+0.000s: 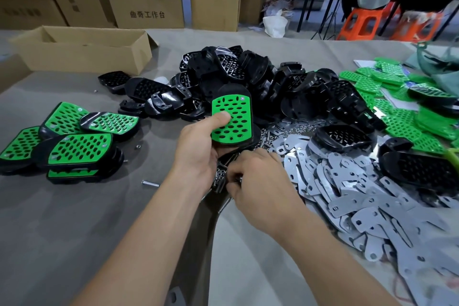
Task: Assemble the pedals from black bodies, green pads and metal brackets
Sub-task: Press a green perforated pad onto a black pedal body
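Two bare forearms (149, 243) reach in from the near edge over the grey table (62, 231). The right hand (258, 181) is knuckles-up, its fingers curled and their tips bunched down in a small heap of screws (221, 180); whether it pinches one cannot be told. Just beyond, the left hand (198, 149) grips a pedal (232, 117) from below, thumb pressed flat on its green pad (236, 131), fingers wrapped under the black body (233, 88). The pedal is held above the table's centre, green face toward the camera, long axis running near to far and tipped up, rounded end away. Metal brackets (360, 208) lie heaped to the right and one loose bolt (150, 184) lies to the left. Farther left, finished pedals (77, 146) are stacked. Beyond lie black bodies (248, 74) in a heap and loose green pads (395, 92) at far right. An open cardboard box (82, 54) stands at far left; its contents cannot be made out.
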Demonstrator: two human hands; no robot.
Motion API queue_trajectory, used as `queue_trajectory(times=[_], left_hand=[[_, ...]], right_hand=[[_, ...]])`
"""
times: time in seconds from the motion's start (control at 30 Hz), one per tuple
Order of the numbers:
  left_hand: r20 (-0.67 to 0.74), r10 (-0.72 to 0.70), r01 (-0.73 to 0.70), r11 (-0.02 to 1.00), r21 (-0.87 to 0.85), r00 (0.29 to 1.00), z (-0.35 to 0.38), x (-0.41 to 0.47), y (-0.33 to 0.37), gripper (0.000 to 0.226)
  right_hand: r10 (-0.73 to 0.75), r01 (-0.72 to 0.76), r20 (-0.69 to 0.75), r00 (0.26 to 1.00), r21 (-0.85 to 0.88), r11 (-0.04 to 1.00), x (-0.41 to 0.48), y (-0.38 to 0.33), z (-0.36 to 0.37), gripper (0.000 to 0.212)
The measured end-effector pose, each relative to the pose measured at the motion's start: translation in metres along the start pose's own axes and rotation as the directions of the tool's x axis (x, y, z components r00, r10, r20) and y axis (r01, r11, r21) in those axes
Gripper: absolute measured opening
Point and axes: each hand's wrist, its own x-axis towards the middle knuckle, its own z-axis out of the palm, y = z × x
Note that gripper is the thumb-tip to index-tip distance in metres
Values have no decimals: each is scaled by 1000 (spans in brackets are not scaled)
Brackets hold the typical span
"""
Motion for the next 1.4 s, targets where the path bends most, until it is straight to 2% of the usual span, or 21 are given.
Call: queue_trajectory(times=[0.07,0.13,0.3,0.37,0.5,0.6,0.67,0.73,0.8,0.83,0.97,1.07,1.13,1.2,1.3,1.4], left_hand=[[13,-44,45,996,-75,999,0,0,2,24],[37,-97,101,985,-140,995,-1,-2,5,15],[163,-214,245,948,-203,963,1,-11,13,19],[189,-244,280,940,-195,951,1,-14,14,24],[215,-269,310,932,-189,939,0,-14,14,22],[230,-272,318,929,-191,934,-2,-13,15,22],[229,-239,286,937,-201,944,-3,-12,14,24],[191,-156,193,961,-196,969,-2,-10,12,21],[105,-48,60,992,-112,993,-1,-6,7,17],[61,13,-10,999,-39,998,-1,-4,5,17],[-35,211,-201,962,184,977,-1,-4,0,26],[-42,310,-286,917,279,950,-3,-4,-1,25],[-18,362,-331,871,363,932,-3,-3,-2,19],[5,385,-349,832,430,923,-3,-4,-3,14],[14,380,-333,792,512,925,-3,-7,-5,12],[9,369,-308,762,569,929,-1,-7,-7,13]], right_hand=[[1,-1,-7,1000,8,1000,1,1,1,15],[-13,14,-28,1000,34,999,0,0,1,32],[-27,28,-46,999,29,999,4,-4,-1,50],[-24,26,-30,999,60,998,5,-3,-2,48],[-3,2,9,1000,121,993,3,-1,-2,30],[4,0,-22,1000,168,986,1,-1,-4,33],[12,-7,-31,999,154,988,-1,-1,-7,30],[30,-28,-22,999,62,998,-4,0,-7,25],[67,-69,-36,997,-28,997,-6,0,-7,7],[82,-83,-32,996,-34,996,-6,-1,-8,7],[94,-93,-23,995,34,995,-3,-1,-8,16],[140,-118,-140,980,156,981,-4,1,-11,15],[237,-158,-158,959,397,904,-5,6,-17,19],[301,-197,-90,949,573,795,-5,8,-24,22],[381,-240,-47,923,704,669,-5,14,-32,27],[383,-242,24,924,812,532,-5,21,-42,27]])
